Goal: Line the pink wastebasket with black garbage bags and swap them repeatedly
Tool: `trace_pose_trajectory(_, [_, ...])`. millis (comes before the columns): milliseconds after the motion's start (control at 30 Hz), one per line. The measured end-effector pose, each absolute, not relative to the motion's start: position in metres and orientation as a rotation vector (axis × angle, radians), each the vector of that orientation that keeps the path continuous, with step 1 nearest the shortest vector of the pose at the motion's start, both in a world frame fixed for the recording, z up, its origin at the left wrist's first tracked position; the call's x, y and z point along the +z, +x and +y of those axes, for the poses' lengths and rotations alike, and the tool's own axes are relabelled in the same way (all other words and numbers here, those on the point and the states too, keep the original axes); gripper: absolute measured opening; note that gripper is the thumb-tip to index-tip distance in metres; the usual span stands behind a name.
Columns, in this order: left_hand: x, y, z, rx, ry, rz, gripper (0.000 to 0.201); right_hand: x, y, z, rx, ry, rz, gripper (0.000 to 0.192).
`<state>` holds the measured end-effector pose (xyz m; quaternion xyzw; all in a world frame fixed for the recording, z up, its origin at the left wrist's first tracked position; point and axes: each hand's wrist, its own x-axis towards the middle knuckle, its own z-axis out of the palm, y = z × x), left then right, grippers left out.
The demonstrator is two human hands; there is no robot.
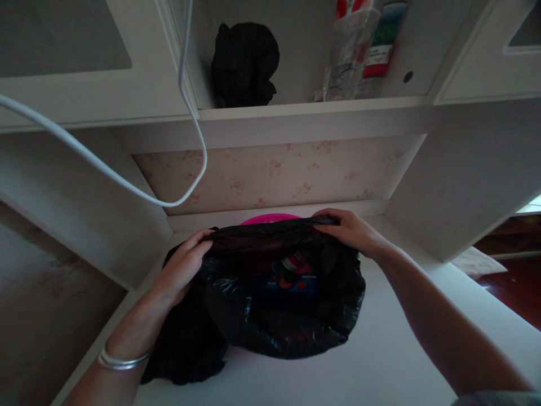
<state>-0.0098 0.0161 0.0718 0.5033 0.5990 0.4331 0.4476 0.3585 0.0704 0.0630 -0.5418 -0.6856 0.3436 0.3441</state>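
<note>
Now black bag (279, 316) rim pinched between left hand (181, 268), right hand (353, 231).

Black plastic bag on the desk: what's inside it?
Through the black plastic bag, stretched by the left hand and right hand, show a blue package and a red-and-white item. The dark film hides everything else.

Glossy black plastic bag (274, 316), with something blue and red showing inside. Bright pink rim (270, 217) peeking out behind it. White bench (380, 361), white cable (127, 180), back wall (270, 175) pale pink with a faint floral print. Silver bangle (120, 361), another black bundle (244, 65) on the shelf.
</note>
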Motion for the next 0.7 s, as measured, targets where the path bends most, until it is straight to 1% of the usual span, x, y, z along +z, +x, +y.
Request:
trace_pose_trajectory(67, [0.072, -0.013, 0.019, 0.956, 1.275, 1.419, 0.045, 0.070, 0.361, 0.072, 0.975, -1.407, -1.909, 0.048])
trace_pose_trajectory(100, [0.072, -0.014, 0.021, 0.893, 1.346, 1.401, 0.051, 0.072, 0.363, 0.073, 0.977, -1.417, -1.954, 0.046])
trace_pose_trajectory(167, [0.070, -0.018, 0.024, 0.811, 1.554, 1.444, 0.058, 0.073, 0.367, 0.074, 0.892, -1.447, -1.952, 0.031])
trace_pose_trajectory(200, [0.068, -0.019, 0.027, 0.801, 1.677, 1.505, 0.054, 0.073, 0.369, 0.075, 0.832, -1.459, -1.914, 0.026])
trace_pose_trajectory(300, [0.064, -0.019, 0.033, 0.813, 1.933, 1.665, 0.035, 0.070, 0.371, 0.078, 0.718, -1.451, -1.756, 0.012])
trace_pose_trajectory(367, [0.065, -0.017, 0.036, 0.859, 1.968, 1.693, 0.029, 0.070, 0.368, 0.079, 0.675, -1.442, -1.654, 0.013])
trace_pose_trajectory(467, [0.071, -0.012, 0.038, 0.930, 1.822, 1.676, 0.029, 0.074, 0.359, 0.082, 0.692, -1.426, -1.554, 0.022])
trace_pose_trajectory(533, [0.076, -0.009, 0.038, 0.978, 1.624, 1.599, 0.032, 0.080, 0.354, 0.085, 0.750, -1.413, -1.528, 0.027])
trace_pose_trajectory(600, [0.078, -0.007, 0.037, 1.051, 1.406, 1.499, 0.038, 0.085, 0.350, 0.089, 0.802, -1.405, -1.519, 0.029])
trace_pose_trajectory(700, [0.079, -0.004, 0.036, 1.069, 1.226, 1.378, 0.038, 0.090, 0.348, 0.094, 0.861, -1.411, -1.537, 0.025])
